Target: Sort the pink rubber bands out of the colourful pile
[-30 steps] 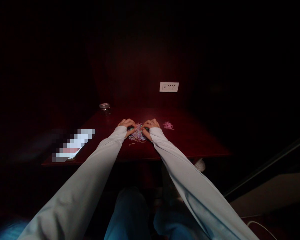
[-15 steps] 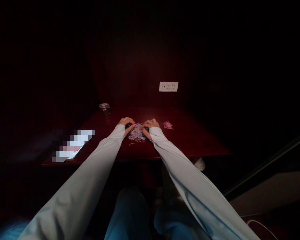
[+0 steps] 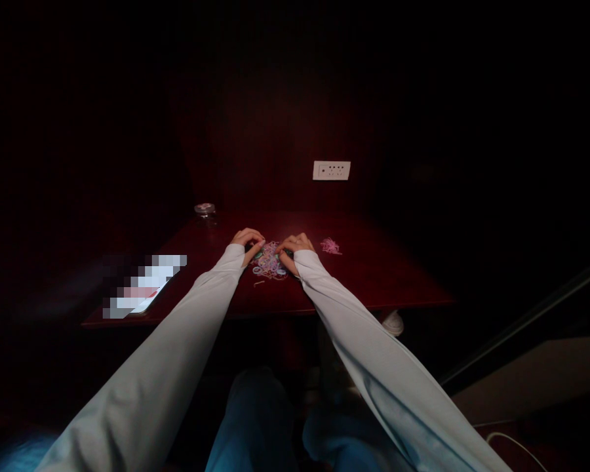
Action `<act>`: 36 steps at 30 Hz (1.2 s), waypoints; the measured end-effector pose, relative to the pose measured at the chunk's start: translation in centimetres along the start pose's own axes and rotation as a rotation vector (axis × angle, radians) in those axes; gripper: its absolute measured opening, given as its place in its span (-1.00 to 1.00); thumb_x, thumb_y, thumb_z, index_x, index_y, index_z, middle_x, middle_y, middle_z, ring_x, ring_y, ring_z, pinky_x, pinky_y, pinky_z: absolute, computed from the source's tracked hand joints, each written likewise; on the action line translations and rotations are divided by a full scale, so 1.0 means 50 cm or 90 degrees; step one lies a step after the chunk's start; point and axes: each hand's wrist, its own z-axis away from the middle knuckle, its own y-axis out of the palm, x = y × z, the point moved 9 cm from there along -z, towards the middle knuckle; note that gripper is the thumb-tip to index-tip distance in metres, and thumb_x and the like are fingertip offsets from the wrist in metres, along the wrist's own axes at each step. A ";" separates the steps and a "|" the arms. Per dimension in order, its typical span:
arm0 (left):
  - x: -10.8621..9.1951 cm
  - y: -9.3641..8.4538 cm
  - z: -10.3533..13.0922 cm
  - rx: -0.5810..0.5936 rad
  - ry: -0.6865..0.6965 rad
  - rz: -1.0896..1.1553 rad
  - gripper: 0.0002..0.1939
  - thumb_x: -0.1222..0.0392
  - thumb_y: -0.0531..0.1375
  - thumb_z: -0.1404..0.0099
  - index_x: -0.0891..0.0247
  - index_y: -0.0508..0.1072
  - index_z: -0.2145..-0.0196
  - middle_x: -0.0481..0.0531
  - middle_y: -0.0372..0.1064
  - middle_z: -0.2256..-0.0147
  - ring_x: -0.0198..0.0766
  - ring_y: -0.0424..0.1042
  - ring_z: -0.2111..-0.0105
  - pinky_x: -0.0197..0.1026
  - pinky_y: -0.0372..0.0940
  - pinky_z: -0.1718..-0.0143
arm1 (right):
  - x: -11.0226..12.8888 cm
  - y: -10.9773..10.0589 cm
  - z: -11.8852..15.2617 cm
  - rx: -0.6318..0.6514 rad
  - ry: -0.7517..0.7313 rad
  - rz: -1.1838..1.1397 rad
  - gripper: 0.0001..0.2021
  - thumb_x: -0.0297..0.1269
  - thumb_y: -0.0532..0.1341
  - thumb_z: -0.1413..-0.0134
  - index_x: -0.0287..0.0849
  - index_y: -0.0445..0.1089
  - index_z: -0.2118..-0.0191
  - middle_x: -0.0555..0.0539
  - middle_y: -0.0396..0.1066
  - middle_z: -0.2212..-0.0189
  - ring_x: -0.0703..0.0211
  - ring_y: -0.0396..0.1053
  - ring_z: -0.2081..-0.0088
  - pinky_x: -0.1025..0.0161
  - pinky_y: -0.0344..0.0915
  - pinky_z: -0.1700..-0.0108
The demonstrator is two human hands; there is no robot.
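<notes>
The left hand (image 3: 246,238) and right hand (image 3: 295,244) curl at either side of a tangle of thin pastel loops (image 3: 269,261) on the smooth, dark-red table (image 3: 373,278); from here I can't tell whether either pinches anything. A spiky pink heap (image 3: 331,246) lies to the right.

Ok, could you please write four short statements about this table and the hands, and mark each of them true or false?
1. The left hand and the right hand are at opposite sides of the multicoloured pile. True.
2. The pink pile lies left of both hands. False: the pink pile lies to their right.
3. A clear container stands on the far left of the table. True.
4. The wall socket is black. False: the wall socket is white.
</notes>
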 end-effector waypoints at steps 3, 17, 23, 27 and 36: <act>0.000 0.006 0.000 0.016 0.003 0.016 -0.81 0.07 0.19 -0.30 0.20 0.48 0.39 0.08 0.49 0.25 -0.16 0.42 0.20 -0.11 0.31 0.12 | 0.005 -0.004 0.000 -0.004 0.000 0.001 -0.81 -0.27 0.21 -0.21 -0.03 0.55 0.11 -0.05 0.52 0.15 0.03 0.20 0.05 0.11 0.11 -0.04; -0.010 0.020 0.000 0.029 0.044 0.157 -0.67 -0.10 0.21 -0.32 0.23 0.50 0.39 0.13 0.49 0.25 -0.20 0.45 0.27 -0.17 0.33 0.30 | -0.007 0.006 -0.009 -0.024 -0.010 0.011 -0.80 -0.06 0.34 -0.15 0.00 0.60 0.19 -0.05 0.53 0.18 0.04 0.22 0.08 0.12 0.13 -0.01; -0.010 0.019 -0.002 0.031 0.024 0.153 -0.70 -0.07 0.21 -0.31 0.22 0.49 0.39 0.12 0.50 0.24 -0.22 0.43 0.30 -0.18 0.34 0.31 | -0.020 0.013 -0.012 -0.032 -0.014 0.007 -0.79 -0.06 0.25 -0.25 0.01 0.61 0.21 -0.06 0.52 0.19 0.05 0.19 0.08 0.12 0.10 0.00; 0.002 0.010 0.000 0.002 -0.018 0.102 -0.73 -0.03 0.18 -0.31 0.21 0.47 0.39 0.08 0.47 0.27 -0.22 0.41 0.30 -0.20 0.31 0.32 | -0.017 0.008 -0.011 -0.030 0.000 0.014 -0.83 -0.13 0.26 -0.24 -0.02 0.60 0.21 -0.06 0.52 0.18 0.06 0.20 0.07 0.13 0.09 0.01; 0.079 -0.048 0.019 -0.103 -0.204 -0.118 -0.94 0.22 0.18 -0.19 0.18 0.45 0.42 0.00 0.39 0.34 -0.20 0.31 0.38 -0.10 0.27 0.10 | -0.027 -0.004 -0.006 -0.037 0.053 0.028 -0.81 -0.13 0.24 -0.25 -0.02 0.59 0.25 -0.04 0.53 0.19 0.05 0.21 0.07 0.10 0.09 -0.02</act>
